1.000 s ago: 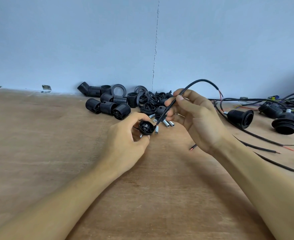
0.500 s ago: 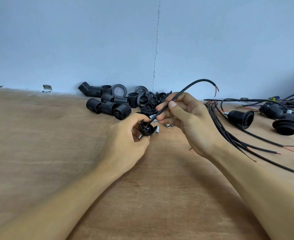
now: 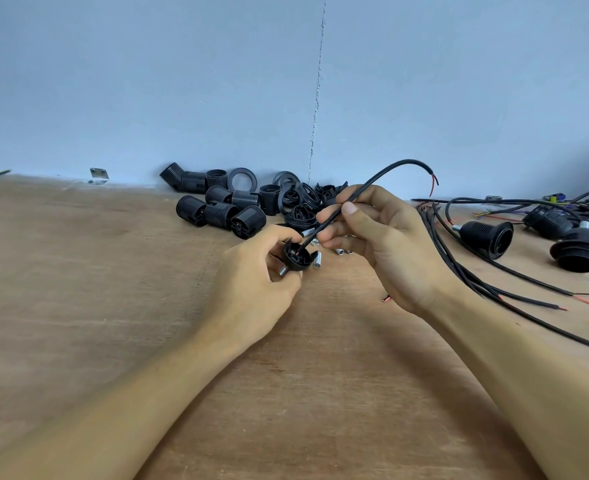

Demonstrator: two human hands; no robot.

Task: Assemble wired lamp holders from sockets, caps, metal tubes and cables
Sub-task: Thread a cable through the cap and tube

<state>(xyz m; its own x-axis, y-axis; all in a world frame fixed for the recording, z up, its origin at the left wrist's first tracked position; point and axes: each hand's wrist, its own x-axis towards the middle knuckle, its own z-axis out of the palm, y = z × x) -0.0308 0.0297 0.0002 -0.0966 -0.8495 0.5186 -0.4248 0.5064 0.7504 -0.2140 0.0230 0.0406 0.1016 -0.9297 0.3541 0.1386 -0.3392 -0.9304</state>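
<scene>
1. The left hand point(image 3: 251, 282) is curled round a black cap point(image 3: 298, 259), held just above the desk point(image 3: 113, 271) with its open side up. A short metal tube point(image 3: 282, 270) sticks out beneath it. The right hand point(image 3: 390, 244) pinches a black cable point(image 3: 372, 181) between thumb and forefinger, and the cable's lower end sits inside the cap.
2. The tip may miss the tube's bore and catch on the ribs inside the cap. A slightly wrong angle would probably cause this, and so would splayed bare strands.
3. The pinch sits some way up from the tip and the cable looks limp. A hard push could buckle it instead of feeding it through.
4. Whether the tube is seated firmly cannot be told. If it is loose, pressure from the cable might push it out of the cap.
5. The cable's free end arcs up past the right hand, near the spare cables point(image 3: 501, 285). A wide swing could snag it among them.
6. Loose tubes point(image 3: 317, 262) lie just beside the cap. A nudge from either hand would likely set them rolling.
</scene>
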